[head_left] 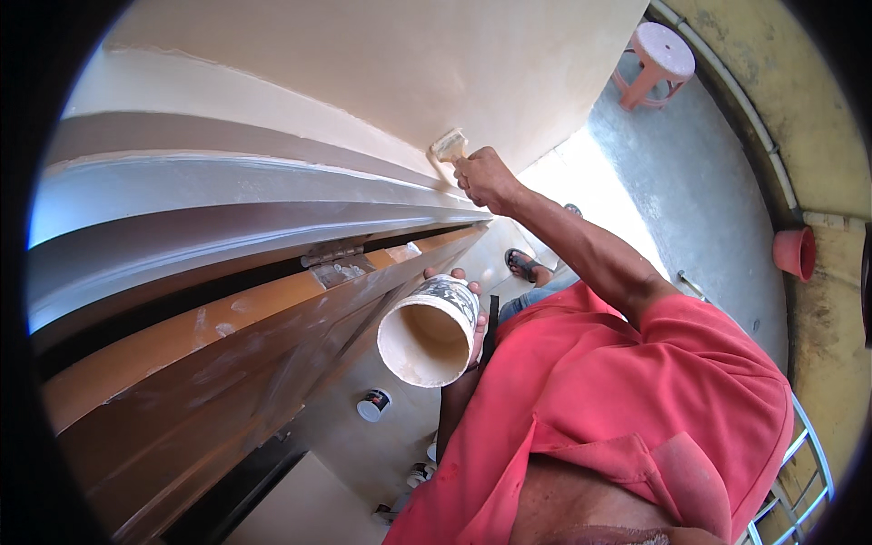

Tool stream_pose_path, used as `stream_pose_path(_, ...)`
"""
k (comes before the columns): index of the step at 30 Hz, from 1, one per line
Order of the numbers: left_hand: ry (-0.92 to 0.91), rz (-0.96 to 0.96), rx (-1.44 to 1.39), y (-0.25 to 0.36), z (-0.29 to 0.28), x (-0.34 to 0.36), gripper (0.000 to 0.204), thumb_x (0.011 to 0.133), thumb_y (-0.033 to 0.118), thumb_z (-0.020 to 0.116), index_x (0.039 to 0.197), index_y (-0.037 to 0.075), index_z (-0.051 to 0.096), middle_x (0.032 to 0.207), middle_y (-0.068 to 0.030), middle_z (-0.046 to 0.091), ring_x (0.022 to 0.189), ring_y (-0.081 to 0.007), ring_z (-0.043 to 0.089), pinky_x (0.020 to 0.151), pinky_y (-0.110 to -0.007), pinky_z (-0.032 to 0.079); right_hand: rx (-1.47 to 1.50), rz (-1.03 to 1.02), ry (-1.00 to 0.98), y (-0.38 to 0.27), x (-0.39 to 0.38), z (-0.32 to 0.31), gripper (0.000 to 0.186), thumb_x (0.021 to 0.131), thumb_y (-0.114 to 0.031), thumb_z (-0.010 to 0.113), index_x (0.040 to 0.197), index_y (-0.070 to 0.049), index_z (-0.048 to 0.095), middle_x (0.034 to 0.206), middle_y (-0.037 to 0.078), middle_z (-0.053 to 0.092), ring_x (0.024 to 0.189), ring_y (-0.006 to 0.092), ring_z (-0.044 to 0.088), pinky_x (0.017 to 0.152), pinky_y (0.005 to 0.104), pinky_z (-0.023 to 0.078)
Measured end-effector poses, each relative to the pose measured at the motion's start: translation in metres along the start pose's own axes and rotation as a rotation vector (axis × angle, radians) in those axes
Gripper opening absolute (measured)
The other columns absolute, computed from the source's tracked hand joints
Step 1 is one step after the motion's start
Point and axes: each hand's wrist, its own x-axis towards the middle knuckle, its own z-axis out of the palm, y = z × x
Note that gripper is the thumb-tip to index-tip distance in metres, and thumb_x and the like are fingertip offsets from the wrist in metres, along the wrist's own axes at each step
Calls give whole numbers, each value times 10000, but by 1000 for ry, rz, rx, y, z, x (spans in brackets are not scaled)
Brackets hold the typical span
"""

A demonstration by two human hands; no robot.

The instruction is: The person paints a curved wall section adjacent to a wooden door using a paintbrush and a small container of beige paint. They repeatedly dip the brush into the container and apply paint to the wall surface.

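Note:
My right hand (486,182) is closed round the handle of a paintbrush (448,147), its pale, paint-coated head against the cream wall (381,54) just above a moulded white edge (272,193). Lower down, my left hand (476,329) holds a round container (422,338), tilted toward me, with pale paint coating its inside. Beside the container is an orange-brown wooden door (209,363), smeared with white marks, with a metal hinge (331,256) on its upper edge.
A pink plastic stool (661,53) stands at top right, a red bucket (793,252) by the stained yellow wall (822,145) with pipes. A small tub (374,405) sits on the floor. A metal ladder-like frame (808,463) is at lower right. My sandalled foot (525,265) shows below.

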Motion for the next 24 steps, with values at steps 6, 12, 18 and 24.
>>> stream_pose_path(6,63,-32,-2,-1,9,7,722,1026,570,623,1654,307,384,1599,-140,425,1419,-387,403,910,-585,568,-125,-219,-40,-5,-40,-1,478,1147,-376,531,952,46,644,646,7,506,504,90,416,449,307,340)
stream_pose_path(12,-34,-157,-113,4,12,14,767,1002,600,645,1661,315,375,1609,-137,398,1420,-388,398,899,-576,565,-440,-602,113,28,-60,-22,461,1158,-394,522,1090,34,680,718,45,547,670,139,527,629,333,464)
stream_pose_path(18,55,-59,-24,8,6,-1,787,991,609,655,1665,311,378,1620,-135,381,1413,-392,399,891,-575,561,-676,-701,154,48,-5,-18,366,1158,-381,487,1212,-20,493,812,235,624,739,400,651,709,486,524)
stream_pose_path(24,68,-61,28,17,8,7,741,1000,560,666,1645,304,406,1566,-123,386,1403,-383,403,896,-573,570,-884,-428,155,82,53,-32,492,1164,-482,337,1119,-11,476,867,312,666,886,544,655,803,637,483)
